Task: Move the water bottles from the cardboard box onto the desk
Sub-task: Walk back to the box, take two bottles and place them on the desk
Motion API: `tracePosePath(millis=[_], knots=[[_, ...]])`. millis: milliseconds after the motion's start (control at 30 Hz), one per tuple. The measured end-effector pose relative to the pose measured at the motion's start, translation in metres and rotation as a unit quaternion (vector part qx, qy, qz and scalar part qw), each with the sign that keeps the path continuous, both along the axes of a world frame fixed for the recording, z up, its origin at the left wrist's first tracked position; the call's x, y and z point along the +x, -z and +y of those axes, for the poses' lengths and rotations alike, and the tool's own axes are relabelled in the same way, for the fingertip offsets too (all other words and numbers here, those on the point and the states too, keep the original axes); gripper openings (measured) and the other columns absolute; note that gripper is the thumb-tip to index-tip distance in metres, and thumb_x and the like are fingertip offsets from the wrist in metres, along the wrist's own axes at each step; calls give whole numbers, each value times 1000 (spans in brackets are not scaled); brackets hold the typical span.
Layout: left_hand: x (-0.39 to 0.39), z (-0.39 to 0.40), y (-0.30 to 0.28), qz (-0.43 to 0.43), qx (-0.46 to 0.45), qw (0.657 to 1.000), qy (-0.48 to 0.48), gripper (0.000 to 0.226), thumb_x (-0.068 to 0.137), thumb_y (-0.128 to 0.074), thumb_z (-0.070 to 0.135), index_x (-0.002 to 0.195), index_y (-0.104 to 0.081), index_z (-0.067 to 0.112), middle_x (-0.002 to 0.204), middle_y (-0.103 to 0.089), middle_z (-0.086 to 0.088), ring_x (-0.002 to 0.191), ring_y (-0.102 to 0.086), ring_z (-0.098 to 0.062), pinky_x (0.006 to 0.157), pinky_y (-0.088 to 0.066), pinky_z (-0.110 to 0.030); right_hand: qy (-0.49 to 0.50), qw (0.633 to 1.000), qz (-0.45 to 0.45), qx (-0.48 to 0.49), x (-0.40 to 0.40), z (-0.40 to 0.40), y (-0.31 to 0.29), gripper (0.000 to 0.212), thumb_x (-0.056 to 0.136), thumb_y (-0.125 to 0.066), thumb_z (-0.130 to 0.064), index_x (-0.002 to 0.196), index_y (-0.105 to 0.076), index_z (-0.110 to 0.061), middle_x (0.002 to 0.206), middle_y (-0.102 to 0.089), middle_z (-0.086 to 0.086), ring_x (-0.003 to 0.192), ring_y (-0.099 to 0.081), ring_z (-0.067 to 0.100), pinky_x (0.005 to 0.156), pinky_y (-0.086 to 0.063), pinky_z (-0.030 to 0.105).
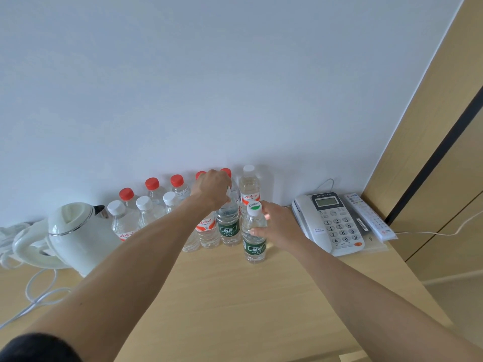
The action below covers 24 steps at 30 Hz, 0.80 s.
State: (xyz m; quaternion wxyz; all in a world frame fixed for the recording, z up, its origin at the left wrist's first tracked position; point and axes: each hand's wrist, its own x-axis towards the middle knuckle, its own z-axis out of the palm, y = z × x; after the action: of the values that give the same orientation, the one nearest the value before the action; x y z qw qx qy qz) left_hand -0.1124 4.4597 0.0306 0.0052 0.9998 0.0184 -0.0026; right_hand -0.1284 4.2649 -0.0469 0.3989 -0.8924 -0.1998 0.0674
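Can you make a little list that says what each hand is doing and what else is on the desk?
left hand: holds the top of a green-label bottle
right hand: holds another green-label bottle standing on the desk
other bottles: in rows by the wall
kettle: left side
phone: right side
remote: beside phone

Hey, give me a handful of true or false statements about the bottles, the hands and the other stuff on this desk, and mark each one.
1. The right hand grips a green-label bottle. True.
2. The kettle stands right of the bottles. False: it stands to their left.
3. The phone lies beside a remote. True.
4. Every bottle cap is red. False: several are white.
5. The left hand rests flat on the desk. False: it holds a bottle top.
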Motion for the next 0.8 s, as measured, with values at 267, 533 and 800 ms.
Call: tracePosePath(millis=[267, 533, 800], knots=[[2, 1, 1, 9, -2, 1000, 6, 44, 86, -79, 29, 127, -66, 17, 115, -69, -4, 109, -62, -25, 94, -51, -39, 16, 1000, -5, 1, 7, 3, 1, 57, 75, -85, -24, 127, -61, -21, 120, -67, -2, 105, -59, 15, 85, -41, 27], [-9, 11, 4, -61, -3, 998, -13, 50, 85, -77, 41, 130, -61, 25, 107, -71, 1, 108, -62, -24, 97, -41, -33, 29, 999, -19, -11, 30, 16, -9, 52, 74, -85, -17, 122, -65, -13, 112, -66, 7, 98, -57, 19, 81, -36, 25], [-13, 11, 4, -79, -9, 996, -32, 42, 87, -76, 42, 122, -67, 21, 106, -72, -1, 105, -64, -23, 97, -41, -33, 60, 997, -44, -16, 45, 28, -10, 52, 74, -85, -14, 120, -61, -9, 105, -61, 2, 95, -54, 18, 81, -37, 26]])
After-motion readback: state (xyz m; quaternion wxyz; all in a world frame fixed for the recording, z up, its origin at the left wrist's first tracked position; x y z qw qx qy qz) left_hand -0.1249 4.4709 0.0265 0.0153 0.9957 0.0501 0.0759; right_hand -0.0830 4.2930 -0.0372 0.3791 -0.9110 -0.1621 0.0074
